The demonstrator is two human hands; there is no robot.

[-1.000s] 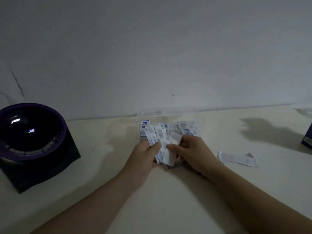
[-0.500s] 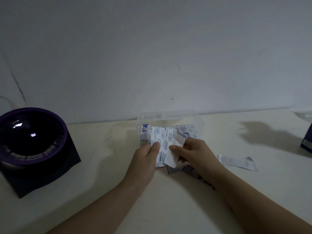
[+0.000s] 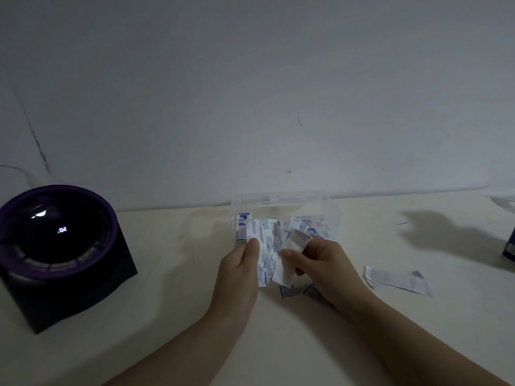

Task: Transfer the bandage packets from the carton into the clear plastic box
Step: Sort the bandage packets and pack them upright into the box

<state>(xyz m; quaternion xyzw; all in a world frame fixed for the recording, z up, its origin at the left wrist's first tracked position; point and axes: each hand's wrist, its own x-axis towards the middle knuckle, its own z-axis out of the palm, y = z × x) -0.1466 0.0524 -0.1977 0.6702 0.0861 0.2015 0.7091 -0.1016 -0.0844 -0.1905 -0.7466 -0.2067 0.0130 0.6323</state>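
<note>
Together, both hands are working just before the clear plastic box [image 3: 284, 203]: left hand [image 3: 239, 263] pinching fanned bandage packets [image 3: 266, 254], right hand [image 3: 320, 260] curling around a white packet [image 3: 295, 240], apparently readying them for dropping in.

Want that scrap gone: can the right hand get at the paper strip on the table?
Probably yes: the strip lies on bare table right of the right hand, nothing between them. But that hand is pinching a packet, which it should drop first.

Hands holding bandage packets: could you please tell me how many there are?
2. The left hand grips a fan of packets before the clear plastic box; the right hand pinches one packet beside it. No others show.
</note>
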